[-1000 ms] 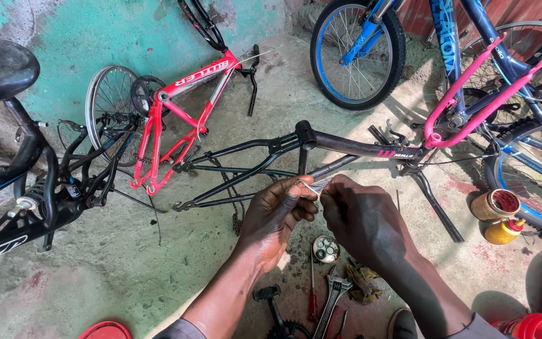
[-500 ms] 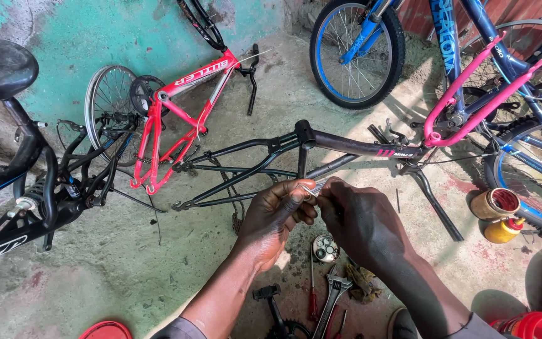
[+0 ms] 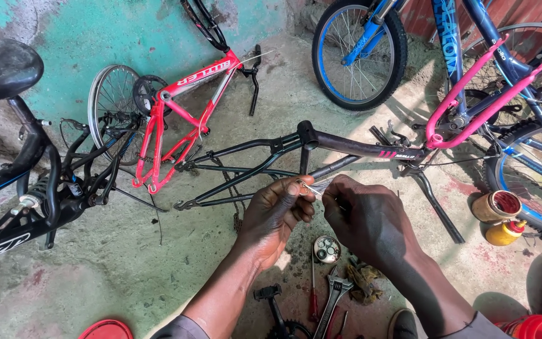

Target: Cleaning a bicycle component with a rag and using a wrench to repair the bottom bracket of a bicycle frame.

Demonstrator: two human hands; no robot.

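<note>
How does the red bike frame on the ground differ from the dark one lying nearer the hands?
The red frame is bright and short, with a wheel beside it; the dark frame is black and maroon, longer, and closer to both hands. Both lie flat on the concrete, stripped of seat and handlebars.

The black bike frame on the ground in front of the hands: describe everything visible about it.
The black bike frame lies on its side on the concrete floor, stripped of wheels, saddle and handlebars. It looks like painted metal tubing: a thick dark main tube with a small pink marking, an open seat-tube end standing up, and thin rear stays running left to bare dropouts. Its right end meets a pink frame. The left hand and right hand overlap it in view; whether they touch it cannot be told.
</note>
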